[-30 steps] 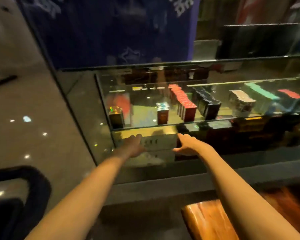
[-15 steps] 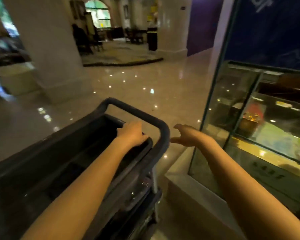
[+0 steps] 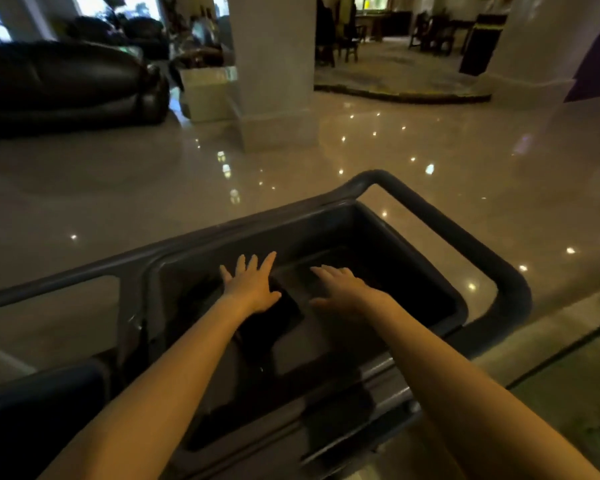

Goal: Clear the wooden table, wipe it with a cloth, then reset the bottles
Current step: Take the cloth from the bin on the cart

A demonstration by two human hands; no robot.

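Observation:
A dark grey service cart (image 3: 506, 271) with a deep top tray and a looped handle stands right in front of me. Both my arms reach into the tray. My left hand (image 3: 252, 287) is spread flat, fingers apart, over the dark tray floor. My right hand (image 3: 343, 289) hovers beside it, fingers loosely extended, holding nothing. The tray's inside is too dark to make out any contents. No wooden table, cloth or bottles are in view.
Glossy beige floor (image 3: 118, 188) stretches ahead. A square white pillar (image 3: 274, 71) stands in the middle distance, a black leather sofa (image 3: 66, 84) at far left, a rug and dark chairs (image 3: 395, 74) behind. The glass display case edge (image 3: 568, 368) is at lower right.
My view swung left from the glass display case to the cart and lobby. Both hands moved from the case front into the cart's top tray.

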